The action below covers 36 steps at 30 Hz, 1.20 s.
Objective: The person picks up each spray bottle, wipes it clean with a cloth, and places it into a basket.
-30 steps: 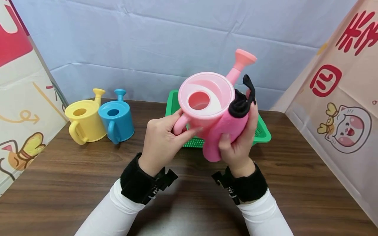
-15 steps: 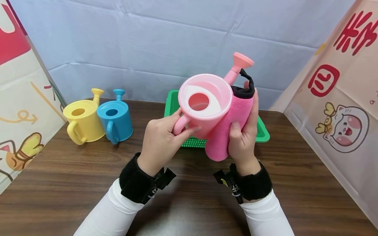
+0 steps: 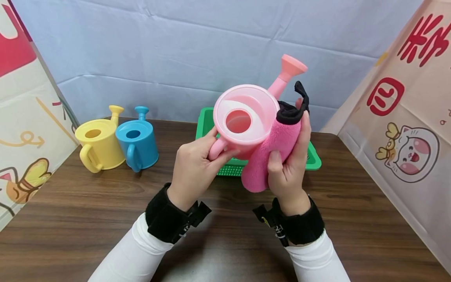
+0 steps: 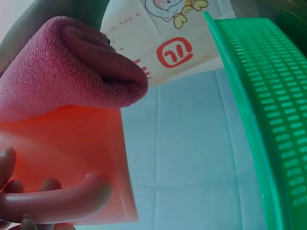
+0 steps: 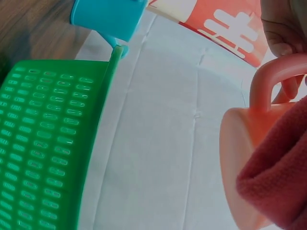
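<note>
In the head view, my left hand [image 3: 194, 168] grips the handle of a pink watering can [image 3: 246, 145], holding it up over the table with its spout pointing to the far right. My right hand [image 3: 290, 172] holds a folded pink towel [image 3: 258, 168] with a black hanging loop, thumb in front, against the can's right side. The left wrist view has the towel [image 4: 72, 67] lying along the can's wall [image 4: 72, 139], and my left fingers around its handle. The can's base [image 5: 235, 167] and the towel [image 5: 280, 177] overlap in the right wrist view.
A green perforated basket [image 3: 205, 121] stands behind the pink can, partly hidden by it. On the left, a yellow watering can [image 3: 109, 147] and a blue watering can [image 3: 146, 145] stand side by side on the wooden table [image 3: 88, 211]. Cloth screens surround the table.
My right hand has slid the towel up and then back down along the can's side. The can dipped slightly and rose again in my left hand.
</note>
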Tool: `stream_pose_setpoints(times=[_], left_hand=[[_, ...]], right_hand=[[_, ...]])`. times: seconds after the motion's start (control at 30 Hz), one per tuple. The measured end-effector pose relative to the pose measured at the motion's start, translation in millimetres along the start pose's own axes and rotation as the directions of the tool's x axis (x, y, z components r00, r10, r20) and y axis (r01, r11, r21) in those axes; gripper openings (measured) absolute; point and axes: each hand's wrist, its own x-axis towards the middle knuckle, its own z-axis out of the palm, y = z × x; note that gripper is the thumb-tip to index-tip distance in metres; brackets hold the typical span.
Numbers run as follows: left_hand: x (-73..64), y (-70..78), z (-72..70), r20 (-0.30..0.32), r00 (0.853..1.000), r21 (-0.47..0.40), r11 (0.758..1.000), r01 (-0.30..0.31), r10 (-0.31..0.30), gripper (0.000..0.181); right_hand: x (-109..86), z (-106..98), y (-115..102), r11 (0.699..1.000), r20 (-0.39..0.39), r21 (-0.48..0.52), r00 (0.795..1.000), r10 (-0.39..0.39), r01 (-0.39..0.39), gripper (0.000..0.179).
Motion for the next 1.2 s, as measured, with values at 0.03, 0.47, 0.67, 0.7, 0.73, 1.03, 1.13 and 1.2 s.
stream_pose_setpoints(times=[0.03, 0.47, 0.67, 0.7, 0.73, 1.03, 1.13, 1.2], left_hand=[[-0.6, 0.1, 0.1, 0.004, 1.0, -0.011, 1.0, 0.006, -0.006, 0.031], [-0.8, 2.8, -3.6, 0.146, 0.985, -0.197, 0.973, 0.117, -0.089, 0.024], [-1.7, 0.7, -6.2, 0.221, 0.969, -0.274, 0.946, 0.173, -0.114, 0.031], [-1.5, 0.7, -6.2, 0.239, 0.963, -0.283, 0.939, 0.194, -0.126, 0.03], [-1.4, 0.7, -6.0, 0.258, 0.956, -0.292, 0.932, 0.216, -0.141, 0.028], [-4.1, 4.2, 1.6, 0.27, 0.937, -0.216, 0.935, 0.282, -0.22, 0.026], [-5.3, 5.7, 3.3, 0.236, 0.944, -0.14, 0.953, 0.268, -0.231, 0.025], [-6.1, 5.9, 4.5, 0.199, 0.952, -0.092, 0.962, 0.255, -0.234, 0.024]], right_hand=[[-0.5, 0.1, 0.3, 1.0, -0.007, 0.007, 1.0, -0.003, 0.003, 0.067], [-3.0, -2.0, 11.2, 0.999, -0.1, 0.052, 0.995, -0.003, 0.008, 0.065], [-2.8, -3.4, 15.7, 0.998, -0.118, 0.058, 0.993, 0.01, -0.004, 0.067], [-2.6, -3.7, 16.2, 0.998, -0.118, 0.057, 0.993, 0.013, -0.006, 0.067], [-2.2, -3.8, 16.6, 0.999, -0.119, 0.053, 0.993, 0.014, -0.008, 0.068], [-4.5, 2.4, 17.5, 0.987, -0.138, -0.133, 0.985, -0.106, 0.087, 0.075], [-5.2, 3.6, 15.6, 0.957, -0.115, -0.257, 0.979, -0.166, 0.132, 0.064], [-5.4, 2.9, 13.2, 0.926, -0.076, -0.352, 0.981, -0.177, 0.14, 0.056]])
